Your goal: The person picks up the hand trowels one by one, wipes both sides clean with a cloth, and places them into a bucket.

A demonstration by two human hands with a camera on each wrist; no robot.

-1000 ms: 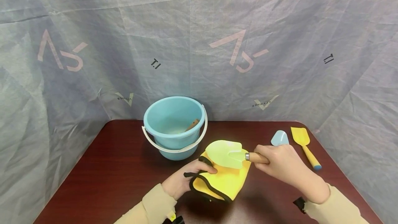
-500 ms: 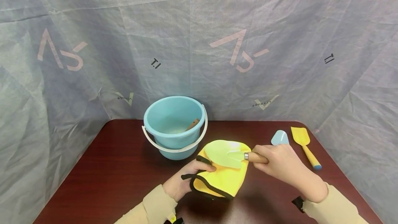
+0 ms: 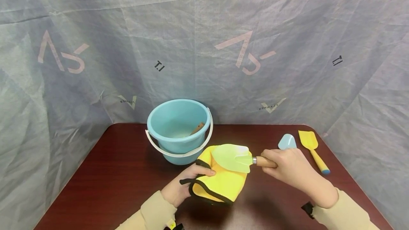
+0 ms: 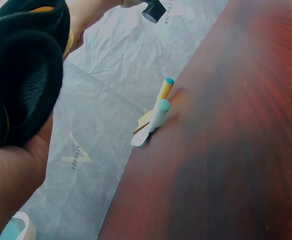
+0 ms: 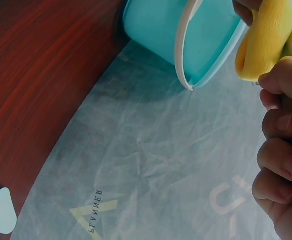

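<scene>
Trowel point(image 3: 238, 162) points left from the right hand point(image 3: 285, 165) holding its handle point(image 3: 265, 162), blade point(image 3: 227, 157) over the yellow cloth point(image 3: 223, 186) the left hand point(image 3: 179, 187) grips.

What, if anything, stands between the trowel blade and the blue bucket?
Partly, the yellow cloth: the left hand grips it, and in the head view it shows past the tip of the blade toward the bucket. Nothing else visible intervenes.
</scene>
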